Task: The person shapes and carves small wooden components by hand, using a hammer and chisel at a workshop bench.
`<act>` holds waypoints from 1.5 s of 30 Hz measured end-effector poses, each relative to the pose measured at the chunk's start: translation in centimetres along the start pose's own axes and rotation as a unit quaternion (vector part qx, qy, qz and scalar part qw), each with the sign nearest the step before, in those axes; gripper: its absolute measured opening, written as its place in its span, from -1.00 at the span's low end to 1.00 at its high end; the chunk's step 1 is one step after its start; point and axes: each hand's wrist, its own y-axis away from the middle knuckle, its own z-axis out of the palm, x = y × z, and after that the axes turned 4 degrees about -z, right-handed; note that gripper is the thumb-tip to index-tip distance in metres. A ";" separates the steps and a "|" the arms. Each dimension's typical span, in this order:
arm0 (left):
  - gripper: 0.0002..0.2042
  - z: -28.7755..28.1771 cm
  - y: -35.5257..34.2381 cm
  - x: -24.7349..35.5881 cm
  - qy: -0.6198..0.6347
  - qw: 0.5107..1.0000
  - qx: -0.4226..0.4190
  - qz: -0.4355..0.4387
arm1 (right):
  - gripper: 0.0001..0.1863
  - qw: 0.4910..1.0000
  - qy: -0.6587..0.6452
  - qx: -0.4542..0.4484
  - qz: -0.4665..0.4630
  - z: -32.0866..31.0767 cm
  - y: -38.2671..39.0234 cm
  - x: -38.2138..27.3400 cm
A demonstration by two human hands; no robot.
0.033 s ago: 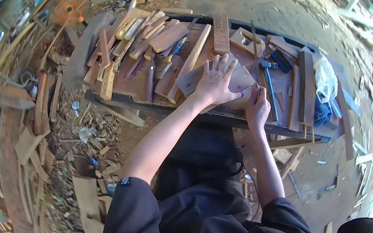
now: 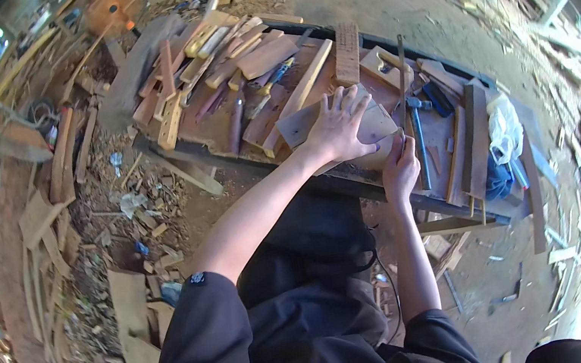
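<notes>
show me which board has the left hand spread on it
The flat greyish board beside the right hand: it alone has the left hand spread across its top face.

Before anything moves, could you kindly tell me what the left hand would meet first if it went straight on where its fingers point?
Most likely the brown wooden block just beyond the left hand, though depth is hard to judge here.

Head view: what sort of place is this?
Probably a woodworking shop: cut wooden pieces crowd the workbench, a blue-handled hammer lies on it, and wood scraps litter the floor.
</notes>
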 end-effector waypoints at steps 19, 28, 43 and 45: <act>-0.02 1.2 2.9 3.3 -0.003 0.991 0.121 -0.059 | -0.62 0.993 0.109 0.013 -0.045 0.3 0.5 -1.0; -0.03 0.5 2.4 3.3 -0.031 0.993 0.072 -0.094 | -0.58 0.994 0.108 -0.011 -0.033 0.3 0.3 -1.6; -0.05 1.2 2.0 3.1 -0.032 0.990 0.093 -0.097 | -0.58 0.990 0.129 -0.010 -0.059 0.6 0.6 -1.6; -0.05 1.1 2.2 2.9 -0.034 0.990 0.097 -0.096 | -0.58 0.989 0.135 -0.018 -0.057 0.7 0.6 -1.9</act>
